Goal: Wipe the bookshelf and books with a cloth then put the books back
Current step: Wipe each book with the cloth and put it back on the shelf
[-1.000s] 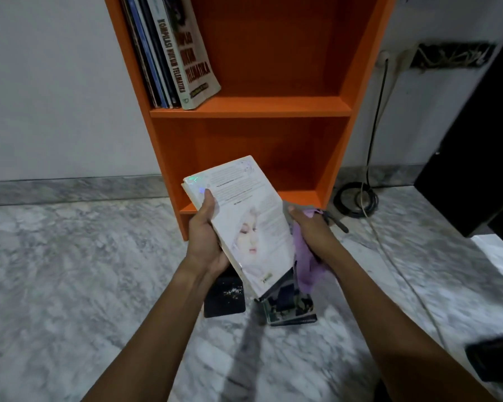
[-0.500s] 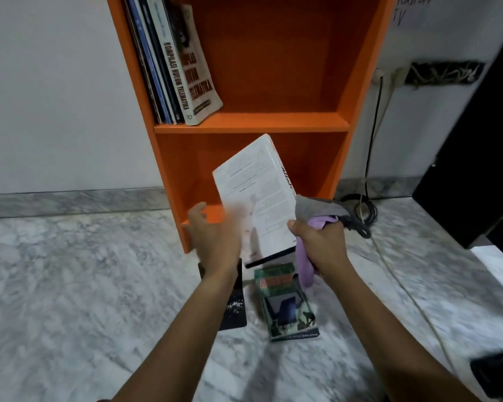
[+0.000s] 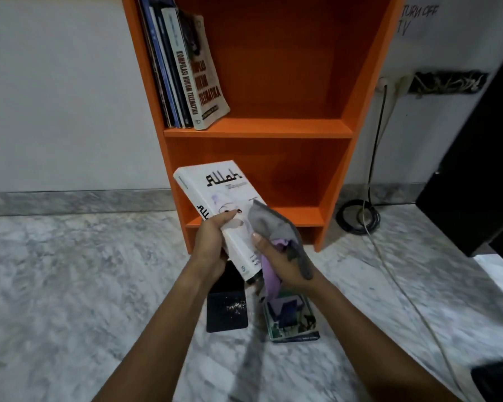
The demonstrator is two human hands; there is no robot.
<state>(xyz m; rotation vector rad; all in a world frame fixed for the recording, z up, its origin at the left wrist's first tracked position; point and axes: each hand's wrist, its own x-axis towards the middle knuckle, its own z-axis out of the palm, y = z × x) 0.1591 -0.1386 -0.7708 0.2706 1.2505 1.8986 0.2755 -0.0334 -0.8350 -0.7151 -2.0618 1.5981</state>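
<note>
Book [image 3: 215, 195]: frame centre, long axis upper-left to lower-right.
Left hand [image 3: 211, 245]: grasps spine edge.
Right hand [image 3: 279, 261]: clenches cloth [image 3: 269, 224] on cover.

left hand [image 3: 211, 245] gripping white book [image 3: 215, 192], right hand [image 3: 282, 262] pressing cloth [image 3: 269, 224]

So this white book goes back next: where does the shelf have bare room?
Upper shelf: bare right of the leaning books. Lower shelf: bare. Floor in front is crowded: black book, green book.
</note>
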